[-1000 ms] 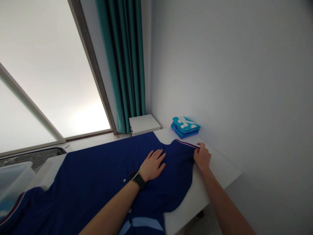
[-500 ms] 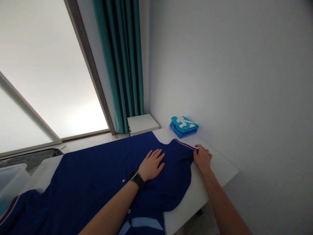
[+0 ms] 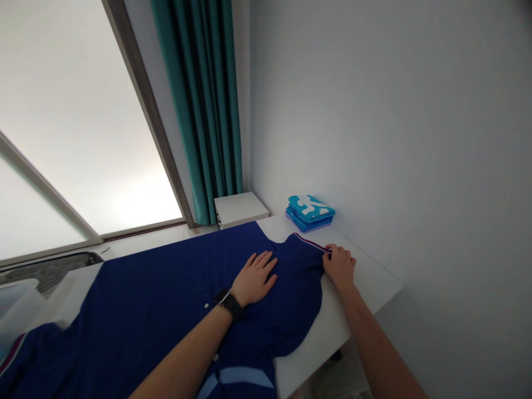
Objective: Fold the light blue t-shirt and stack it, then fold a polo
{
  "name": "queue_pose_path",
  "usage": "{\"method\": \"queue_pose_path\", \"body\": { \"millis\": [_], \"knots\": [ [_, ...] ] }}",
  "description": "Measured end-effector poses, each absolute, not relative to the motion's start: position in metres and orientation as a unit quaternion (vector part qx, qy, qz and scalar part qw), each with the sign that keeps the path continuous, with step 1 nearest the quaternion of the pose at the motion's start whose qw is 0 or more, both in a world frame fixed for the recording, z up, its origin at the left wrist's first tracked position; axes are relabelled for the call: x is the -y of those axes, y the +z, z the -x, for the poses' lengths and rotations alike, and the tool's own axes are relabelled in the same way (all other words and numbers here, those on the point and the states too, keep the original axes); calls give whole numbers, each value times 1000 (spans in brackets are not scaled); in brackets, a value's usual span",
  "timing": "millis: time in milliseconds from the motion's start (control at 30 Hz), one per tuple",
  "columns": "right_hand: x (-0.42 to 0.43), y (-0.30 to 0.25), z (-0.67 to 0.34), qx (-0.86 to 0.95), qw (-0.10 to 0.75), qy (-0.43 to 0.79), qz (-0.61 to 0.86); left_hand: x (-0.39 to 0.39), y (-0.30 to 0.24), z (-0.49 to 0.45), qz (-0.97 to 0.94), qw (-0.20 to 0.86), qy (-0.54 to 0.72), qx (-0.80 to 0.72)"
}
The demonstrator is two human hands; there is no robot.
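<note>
glare floods from the frosted window, the navy shirt sits dim.

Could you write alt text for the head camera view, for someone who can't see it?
A person's left hand, wearing a black-strapped watch, lies flat on a navy shirt spread across a white table, while the right hand holds its striped trim. A folded stack of turquoise and blue clothes sits by the wall.
</note>
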State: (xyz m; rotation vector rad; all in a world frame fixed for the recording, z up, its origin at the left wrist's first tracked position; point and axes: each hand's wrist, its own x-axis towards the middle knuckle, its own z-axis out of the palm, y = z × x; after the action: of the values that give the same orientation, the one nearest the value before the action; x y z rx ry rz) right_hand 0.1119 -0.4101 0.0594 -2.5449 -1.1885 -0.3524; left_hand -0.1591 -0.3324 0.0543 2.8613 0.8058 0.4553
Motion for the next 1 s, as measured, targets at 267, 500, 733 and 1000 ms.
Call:
{"method": "queue_pose_path", "body": {
  "millis": [267,500,733,1000],
  "knots": [
    [410,58,-111,417,149,-127,888,322,73,155,-950,107,115,-269],
    [409,59,-109,419,144,-136,886,287,90,147,-947,75,153,-272],
    [407,58,-109,422,137,-136,886,281,69,146,-936,60,205,-279],
    [406,60,-107,433,154,-158,874,281,68,145,-935,60,210,-278]
  ]
}}
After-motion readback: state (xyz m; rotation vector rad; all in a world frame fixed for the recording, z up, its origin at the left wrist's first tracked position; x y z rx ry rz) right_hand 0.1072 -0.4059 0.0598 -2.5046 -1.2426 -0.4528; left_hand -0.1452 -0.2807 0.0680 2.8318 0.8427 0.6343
